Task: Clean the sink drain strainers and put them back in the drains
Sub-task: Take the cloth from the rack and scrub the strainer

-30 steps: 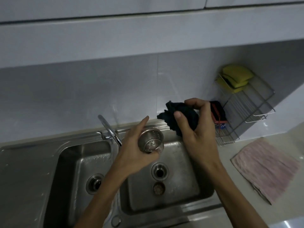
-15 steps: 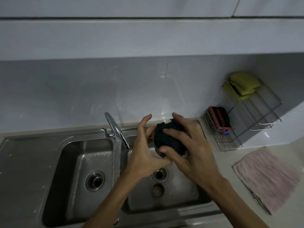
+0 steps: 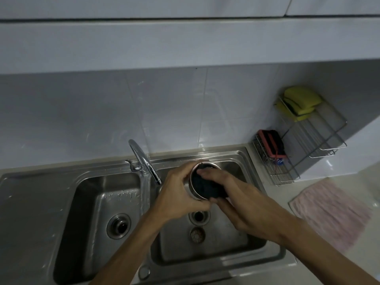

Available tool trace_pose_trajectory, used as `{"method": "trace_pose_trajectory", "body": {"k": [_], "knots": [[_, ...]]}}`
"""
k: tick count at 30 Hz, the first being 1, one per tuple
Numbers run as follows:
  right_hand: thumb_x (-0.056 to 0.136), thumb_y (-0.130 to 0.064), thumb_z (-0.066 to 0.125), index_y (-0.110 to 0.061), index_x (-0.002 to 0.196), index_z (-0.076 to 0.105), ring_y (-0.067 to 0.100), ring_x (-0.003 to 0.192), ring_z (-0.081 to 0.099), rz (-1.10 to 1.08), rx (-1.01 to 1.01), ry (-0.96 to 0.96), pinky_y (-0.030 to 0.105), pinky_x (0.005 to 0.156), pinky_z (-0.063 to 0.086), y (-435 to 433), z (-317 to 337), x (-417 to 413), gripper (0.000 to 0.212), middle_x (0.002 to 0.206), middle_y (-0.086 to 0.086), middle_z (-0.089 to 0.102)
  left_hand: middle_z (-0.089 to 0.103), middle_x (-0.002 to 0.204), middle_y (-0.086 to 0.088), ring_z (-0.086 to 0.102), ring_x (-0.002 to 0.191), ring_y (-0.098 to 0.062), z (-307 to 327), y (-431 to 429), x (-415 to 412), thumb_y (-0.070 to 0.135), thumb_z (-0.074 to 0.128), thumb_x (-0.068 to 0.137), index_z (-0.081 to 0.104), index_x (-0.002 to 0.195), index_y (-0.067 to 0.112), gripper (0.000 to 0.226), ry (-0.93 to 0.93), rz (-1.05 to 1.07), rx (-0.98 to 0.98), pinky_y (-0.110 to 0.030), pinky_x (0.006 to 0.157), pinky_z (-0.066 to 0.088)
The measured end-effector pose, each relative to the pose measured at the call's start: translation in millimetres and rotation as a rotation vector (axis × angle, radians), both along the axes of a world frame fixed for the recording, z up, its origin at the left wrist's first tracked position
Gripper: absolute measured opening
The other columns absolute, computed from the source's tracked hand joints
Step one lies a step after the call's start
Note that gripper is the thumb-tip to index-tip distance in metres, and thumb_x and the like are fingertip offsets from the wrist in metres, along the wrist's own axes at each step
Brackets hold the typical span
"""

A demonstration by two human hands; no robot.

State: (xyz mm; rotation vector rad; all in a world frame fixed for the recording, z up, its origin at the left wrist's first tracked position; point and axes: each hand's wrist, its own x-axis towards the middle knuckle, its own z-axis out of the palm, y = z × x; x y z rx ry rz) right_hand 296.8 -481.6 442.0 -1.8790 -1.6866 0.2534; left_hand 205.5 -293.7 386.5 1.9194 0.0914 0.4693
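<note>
While we lean over the sink (image 3: 30,192), our forearms come up from its near rim and meet above the right basin. Below our wrists, on that basin's floor, lies a small round rusty piece (image 3: 197,234); what it is we cannot tell. Just beyond it, right under our hands, the right drain (image 3: 199,217) stands open. Off to the left of our left forearm, the left drain (image 3: 118,225) sits in the floor of the other basin; whether a strainer is seated in it we cannot tell.

Our left hand (image 3: 181,194) curls round the side of the strainer (image 3: 191,187), holding it in the air with its mouth turned toward our right hand. Our right hand (image 3: 236,204) pinches a dark cloth (image 3: 205,189) between fingers and thumb, and the cloth is pushed into the strainer's mouth, filling most of it.

Just beyond our left hand the tap (image 3: 144,161) arches toward us, its spout ending beside our left knuckles. To the right of our right hand, a pink towel (image 3: 329,212) lies on the counter. Farther back on that side, a wire rack (image 3: 281,173) stands against the wall, with a red and black sponge (image 3: 271,144) low in it and yellow sponges (image 3: 298,101) at its top. Behind everything runs the tiled wall (image 3: 82,120), with a cabinet (image 3: 185,42) above.
</note>
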Motion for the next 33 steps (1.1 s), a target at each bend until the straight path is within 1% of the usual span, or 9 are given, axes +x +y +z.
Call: {"method": "trace_pose_trajectory", "body": {"k": [2, 4, 8, 11, 16, 20, 24, 29, 33], "knots": [[0.099, -0.017, 0.06, -0.014, 0.146, 0.042, 0.01, 0.13, 0.049, -0.001, -0.025, -0.047, 0.025, 0.102, 0.049, -1.0, 8.1, 3.0, 0.05, 0.15, -0.002, 0.037, 0.07, 0.117, 0.009, 0.067, 0.111, -0.017, 1.2, -0.6, -0.8, 0.016, 0.089, 0.056, 0.06, 0.131, 0.021, 0.08, 0.015, -0.026, 0.012, -0.03, 0.093, 0.054], [0.098, -0.015, 0.062, -0.011, 0.142, 0.051, 0.016, 0.132, 0.052, 0.054, -0.062, -0.181, 0.027, 0.106, 0.047, -2.7, 13.7, 7.0, 0.047, 0.15, 0.001, 0.044, 0.071, 0.112, 0.006, 0.069, 0.105, -0.018, 2.9, 1.8, -2.1, 0.011, 0.09, 0.054, 0.062, 0.127, 0.02, 0.079, 0.049, -0.075, 0.031, -0.037, 0.089, 0.056], [0.088, 0.007, 0.06, -0.009, 0.139, 0.058, 0.023, 0.145, 0.041, 0.257, -0.125, -0.35, 0.036, 0.117, 0.038, -1.4, 17.5, 14.4, 0.054, 0.151, 0.009, 0.051, 0.073, 0.104, 0.005, 0.071, 0.094, -0.018, 12.0, 8.8, -2.0, 0.008, 0.084, 0.05, 0.064, 0.123, 0.025, 0.077, 0.068, -0.154, 0.084, -0.042, 0.081, 0.057], [0.095, 0.0, 0.057, -0.01, 0.14, 0.057, 0.024, 0.144, 0.041, 0.308, -0.142, -0.398, 0.036, 0.116, 0.04, 4.5, 19.9, 18.4, 0.047, 0.151, 0.007, 0.05, 0.073, 0.102, 0.006, 0.072, 0.093, -0.017, 15.2, 10.1, 2.2, 0.009, 0.085, 0.051, 0.065, 0.122, 0.018, 0.074, 0.049, -0.18, 0.129, -0.039, 0.081, 0.058], [0.079, 0.004, 0.062, -0.011, 0.133, 0.062, 0.031, 0.107, 0.07, -0.046, -0.108, -0.301, 0.042, 0.082, 0.061, 20.3, 16.6, 3.7, 0.056, 0.139, 0.008, 0.06, 0.072, 0.104, 0.017, 0.071, 0.095, -0.006, 5.8, -12.8, 4.3, 0.024, 0.086, 0.052, 0.065, 0.115, 0.031, 0.067, -0.129, 0.153, 0.084, -0.024, 0.079, 0.057], [0.078, -0.001, 0.058, -0.01, 0.124, 0.067, 0.037, 0.096, 0.071, -0.182, -0.08, -0.145, 0.05, 0.076, 0.06, 31.2, 7.3, -8.4, 0.048, 0.123, 0.008, 0.068, 0.063, 0.112, 0.022, 0.065, 0.1, -0.002, -5.4, -47.2, 11.1, 0.022, 0.081, 0.064, 0.054, 0.113, 0.02, 0.056, -0.229, 0.348, -0.025, -0.012, 0.079, 0.05], [0.077, 0.007, 0.057, -0.008, 0.127, 0.065, 0.031, 0.102, 0.07, -0.055, -0.065, -0.296, 0.043, 0.076, 0.062, 19.0, 13.6, 10.5, 0.053, 0.132, 0.01, 0.063, 0.054, 0.132, 0.005, 0.058, 0.121, -0.012, -5.7, -25.6, 5.2, 0.026, 0.093, 0.063, 0.039, 0.13, 0.026, 0.087, -0.079, 0.131, 0.09, -0.02, 0.098, 0.047], [0.092, -0.003, 0.057, -0.006, 0.12, 0.069, 0.031, 0.12, 0.062, 0.232, 0.011, -0.55, 0.042, 0.092, 0.057, 9.6, 13.3, 29.2, 0.03, 0.131, 0.013, 0.064, 0.057, 0.135, 0.009, 0.056, 0.127, -0.014, 22.2, 25.2, -1.3, 0.026, 0.084, 0.067, 0.043, 0.14, 0.02, 0.084, 0.14, -0.245, 0.191, -0.038, 0.107, 0.046], [0.098, -0.005, 0.061, -0.004, 0.118, 0.071, 0.031, 0.126, 0.06, 0.406, 0.053, -0.662, 0.043, 0.105, 0.049, 16.5, 8.5, 31.0, 0.023, 0.13, 0.013, 0.066, 0.05, 0.115, 0.037, 0.053, 0.111, -0.002, 40.5, 35.4, 14.2, 0.038, 0.078, 0.057, 0.05, 0.133, 0.029, 0.081, 0.215, -0.463, 0.382, -0.017, 0.096, 0.044]]}}
